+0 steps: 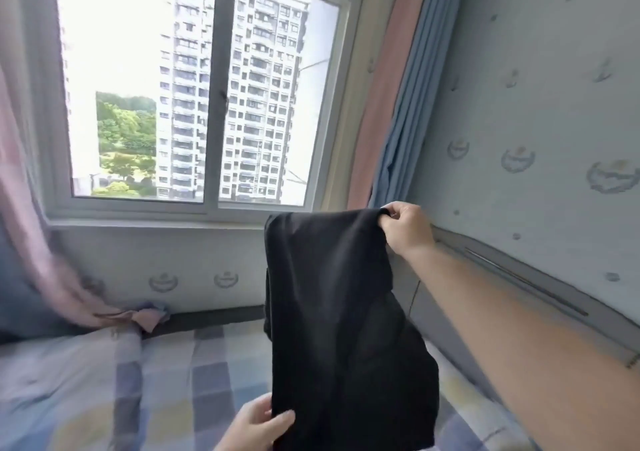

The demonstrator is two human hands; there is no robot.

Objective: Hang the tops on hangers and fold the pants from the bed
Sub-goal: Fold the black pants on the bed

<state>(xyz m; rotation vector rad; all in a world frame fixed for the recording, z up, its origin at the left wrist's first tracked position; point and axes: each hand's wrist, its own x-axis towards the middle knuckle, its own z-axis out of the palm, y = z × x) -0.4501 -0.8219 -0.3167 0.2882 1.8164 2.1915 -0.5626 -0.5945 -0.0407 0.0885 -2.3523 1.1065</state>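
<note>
The black garment hangs above the bed, long axis vertical, its top corner pinched by the raised right hand and its lower edge gripped by the nearer left hand (probably pants, judging from the shape).

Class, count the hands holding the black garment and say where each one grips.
2. The right hand pinches the garment's top corner, held high by the wall. The left hand grips its lower left edge, at the bottom of the view. Neither is hidden.
</note>
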